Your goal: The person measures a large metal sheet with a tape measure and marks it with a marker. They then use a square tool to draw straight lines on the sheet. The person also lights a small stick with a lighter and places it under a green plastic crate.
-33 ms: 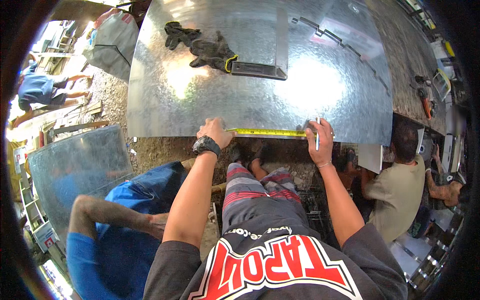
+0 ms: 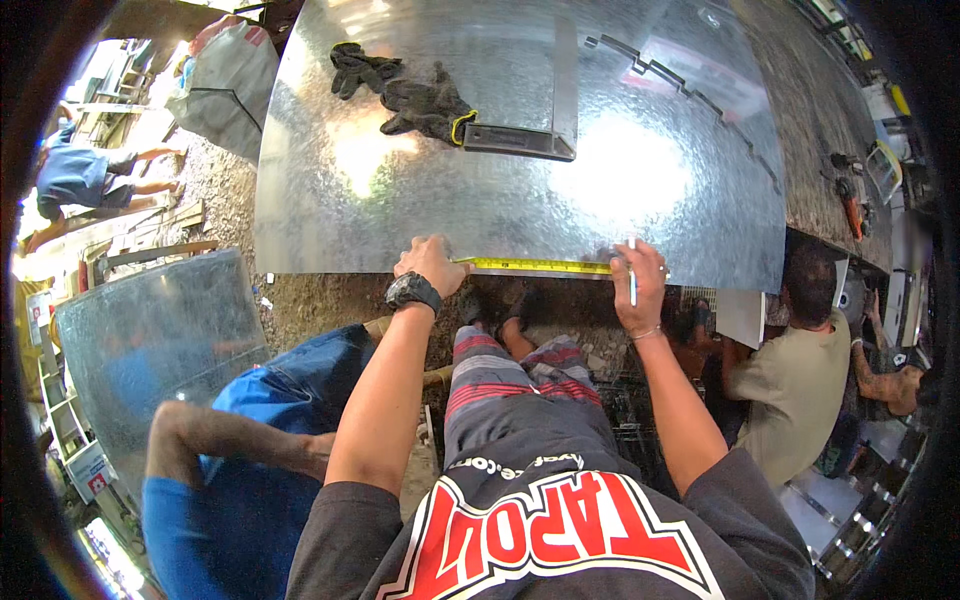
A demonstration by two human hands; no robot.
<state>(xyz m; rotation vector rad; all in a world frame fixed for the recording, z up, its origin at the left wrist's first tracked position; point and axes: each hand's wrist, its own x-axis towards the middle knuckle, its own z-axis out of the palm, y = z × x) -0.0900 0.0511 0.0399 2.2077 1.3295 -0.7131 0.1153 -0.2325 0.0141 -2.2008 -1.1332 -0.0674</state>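
A shiny galvanized metal sheet [image 2: 520, 215] lies in front of me. Along its near edge runs a yellow tape measure [image 2: 540, 265], stretched between my hands. My left hand [image 2: 432, 265], with a dark watch on the wrist, is closed at the tape's left end; the fingertips are partly hidden. My right hand [image 2: 642, 285] grips the tape's other end at the sheet's edge. A slim white pen [image 2: 633, 272] stands upright in the same hand. Farther back on the sheet are black work gloves [image 2: 430, 108] with yellow cuffs, touching a dark-handled metal square [image 2: 515, 140].
A person in blue [image 2: 230, 490] bends close by my left arm, beside another metal sheet [image 2: 160, 330]. At my right crouches a person in a tan shirt [image 2: 800, 380]. A dark workbench [image 2: 820, 130] with an orange-handled tool [image 2: 851, 212] extends at the right.
The person in blue has shifted slightly toward my left arm. In my right hand the pen has tilted a little. The tape and my left hand look unmoved.
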